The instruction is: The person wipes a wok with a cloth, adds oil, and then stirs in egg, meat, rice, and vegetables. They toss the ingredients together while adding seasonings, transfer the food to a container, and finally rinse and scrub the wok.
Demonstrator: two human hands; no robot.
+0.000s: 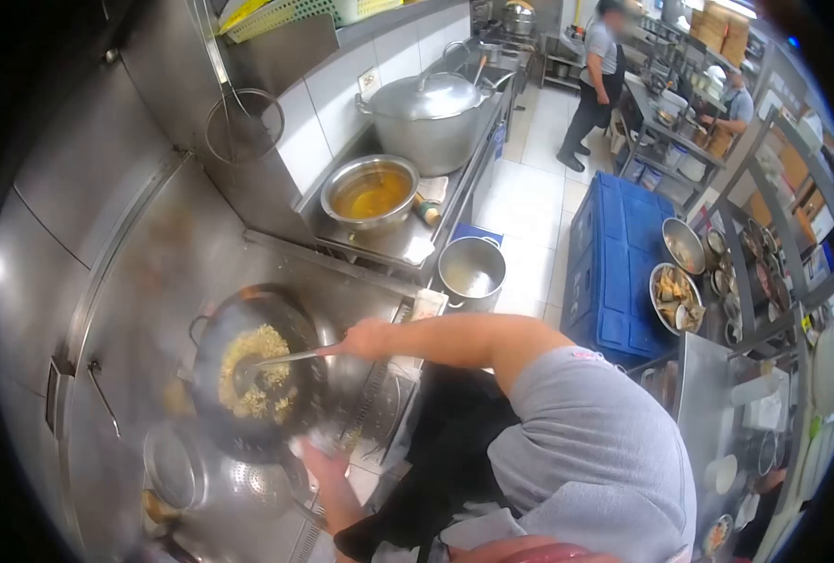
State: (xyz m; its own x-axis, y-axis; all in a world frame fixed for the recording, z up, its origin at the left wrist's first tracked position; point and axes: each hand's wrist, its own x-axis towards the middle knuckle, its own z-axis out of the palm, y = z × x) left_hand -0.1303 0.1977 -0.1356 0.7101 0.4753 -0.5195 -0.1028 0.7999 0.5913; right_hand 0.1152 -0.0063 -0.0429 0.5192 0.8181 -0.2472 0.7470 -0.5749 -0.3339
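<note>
A dark wok (302, 328) sits on the steel cooking range, holding pale yellow crumbly food (269, 342) spread over its bottom. My right hand (368, 340) is closed around the handle of a metal ladle (290, 357), whose bowl rests in the food. At the wok's near lower edge, my left hand (323, 462) grips a white cloth (301, 445) against the rim. The exact hold of its fingers is partly hidden by blur and steam.
Beside the wok are a round strainer (175, 464) and a perforated steel part (253, 479). A bowl of yellow liquid (372, 195), a large lidded pot (426, 120) and an open pot (471, 266) stand beyond. Behind are a blue bin (614, 267) and two people (603, 80).
</note>
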